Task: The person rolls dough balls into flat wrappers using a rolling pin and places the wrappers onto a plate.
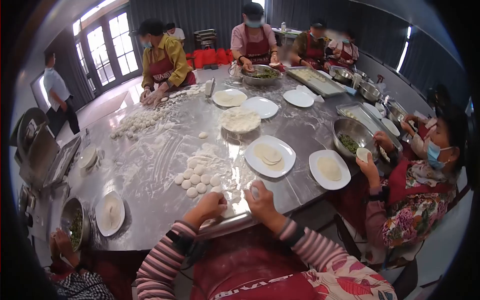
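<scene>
Both hands are at the near edge of the floured steel table (150, 215). My left hand (211, 206) is closed, its fingers curled under; whatever they grip is hidden. Across a small gap, my right hand (263, 201) is closed around a pale, whitish thing whose kind I cannot make out. Just beyond my left hand lie several small flattened dough pieces (192, 192) beside a patch of loose flour (206, 156). Past my right hand stands a white plate (250, 159) with round dough wrappers (271, 154) on it.
Another plate (320, 179) with wrappers is to the right, near a co-worker's hand (370, 169) holding a wrapper by a bowl of green filling (345, 127). A flour-heaped plate (240, 120) and many dough pieces (137, 122) lie farther back. At left are a plate (102, 225) and bowl (85, 215).
</scene>
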Demonstrator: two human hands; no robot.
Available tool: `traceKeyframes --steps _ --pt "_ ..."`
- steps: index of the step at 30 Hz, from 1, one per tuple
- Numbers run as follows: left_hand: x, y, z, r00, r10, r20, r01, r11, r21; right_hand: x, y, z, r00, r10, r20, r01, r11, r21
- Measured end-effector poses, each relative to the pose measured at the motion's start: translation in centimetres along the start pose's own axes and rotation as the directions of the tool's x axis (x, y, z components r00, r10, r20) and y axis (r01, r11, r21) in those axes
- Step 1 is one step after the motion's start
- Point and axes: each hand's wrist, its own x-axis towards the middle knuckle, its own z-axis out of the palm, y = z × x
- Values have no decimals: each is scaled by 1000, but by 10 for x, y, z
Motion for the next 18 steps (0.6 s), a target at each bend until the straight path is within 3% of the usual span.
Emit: traceKeyframes --steps 2,4,6,7,9,13,15,16,17,18 --pt "-4 -11 7 996 36 -78 -37 999 -11 -7 1 3 998 64 -7 -64 998 -3" --pt "-5 -2 10 998 11 -66 -11 1000 -2 14 -10 10 982 189 -16 -186 974 126" --pt "4 -1 14 975 119 -187 -105 991 82 30 5 28 995 102 -21 -101 992 69" --pt "5 -1 12 974 103 -201 -88 993 79 31 7 31 995 101 -22 -99 992 78" --pt "3 -2 6 994 104 -37 -106 994 -39 25 1 21 990 144 3 -143 983 115" --pt "-11 -5 8 998 9 -66 -10 1000 -9 1 -9 1 992 121 -45 -114 985 132" --pt "-5 -3 10 998 28 -60 -26 999 46 10 -2 5 965 -257 48 261 935 -240" --pt "-1 -3 10 995 73 -63 -65 991 114 21 -5 20 991 124 -46 -121 991 61" --pt "5 -5 15 979 112 -168 -93 989 115 32 2 30 994 102 -43 -99 992 72" --pt "7 -5 16 980 110 -169 -92 990 110 37 5 34 996 81 -34 -77 993 85"
